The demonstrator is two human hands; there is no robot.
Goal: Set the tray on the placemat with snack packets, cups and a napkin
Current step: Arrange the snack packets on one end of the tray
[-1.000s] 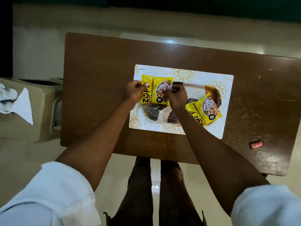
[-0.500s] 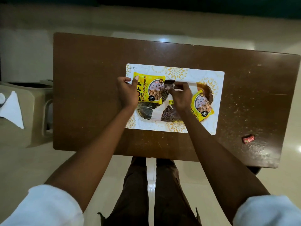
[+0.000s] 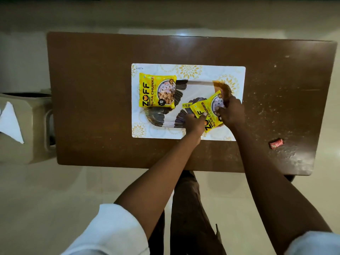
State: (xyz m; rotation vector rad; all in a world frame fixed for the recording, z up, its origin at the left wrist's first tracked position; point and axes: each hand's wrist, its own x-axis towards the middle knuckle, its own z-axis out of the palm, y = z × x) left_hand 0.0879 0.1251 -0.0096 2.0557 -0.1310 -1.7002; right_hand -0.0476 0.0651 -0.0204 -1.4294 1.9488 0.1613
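Your tray (image 3: 197,91) lies flat on the placemat (image 3: 189,70), which sits mid-counter (image 3: 92,89); tray placement looks done. First snack packet (image 3: 157,90) rests at the tray's 9 o'clock end, overlapping its rim, label up, untouched. Both your hands work the second snack packet (image 3: 207,115) at the tray's 4 o'clock corner. Your left hand (image 3: 194,124) has its grip pinched on the packet's near-left edge; your right hand (image 3: 231,113) has its grip closed on the far-right side, covering part of the print. The packet sits skewed relative to the tray's long axis, so the two-sided hold reads as a squaring move: opposite edges let you rotate it without sliding the tray. A yellow price sticker (image 3: 186,105) shows on the tray just at the packet's 9 o'clock. No cups in view. A white napkin (image 3: 11,122) lies on the beige chair (image 3: 27,144) off the counter at 9 o'clock, well apart from the tray. A small red wrapper (image 3: 276,143) sits on the counter at 4 o'clock, near no task item. Judgement: packets nearly placed; cups and napkin not yet on the tray.
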